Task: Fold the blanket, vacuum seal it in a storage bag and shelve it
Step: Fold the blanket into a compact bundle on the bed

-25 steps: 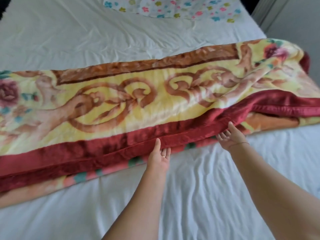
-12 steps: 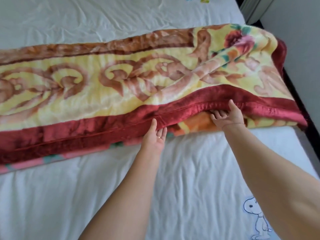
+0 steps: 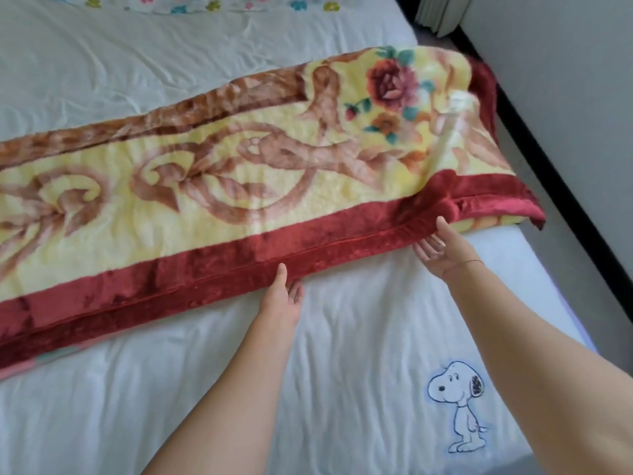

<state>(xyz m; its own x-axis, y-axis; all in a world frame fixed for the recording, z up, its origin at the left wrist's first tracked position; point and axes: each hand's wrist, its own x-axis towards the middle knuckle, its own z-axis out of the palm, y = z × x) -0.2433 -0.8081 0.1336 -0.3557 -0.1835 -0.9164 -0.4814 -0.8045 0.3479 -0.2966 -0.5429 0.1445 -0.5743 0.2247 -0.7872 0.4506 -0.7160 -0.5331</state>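
Nearest: white wrinkled cotton bed sheet (image 3: 342,371) with a blue-outline cartoon dog print (image 3: 455,406), on the near side of the blanket and off toward its right end.

Both hands are at the blanket's near long edge. Left hand (image 3: 282,296): thumb on top of the red border, fingers tucked under the hem, so the grip is narrow and pinching the edge. Right hand (image 3: 442,252): same hold, palm up, further toward the blanket's right end, where the edge is lifted off the sheet. Spacing the two hands apart keeps the heavy hem straight while it's handled.

The thick plush blanket, yellow with brown scrolls, roses and a dark red border (image 3: 239,166), lies across the bed as a long band, already doubled; lower layers show at its near edge and right end. My read: folding stage, lining up the stacked edges or setting up the next fold. No storage bag in view.

Beyond the blanket's far edge: more sheet, then a white flower-print cloth (image 3: 205,1). Past its right end: grey wall (image 3: 565,97).
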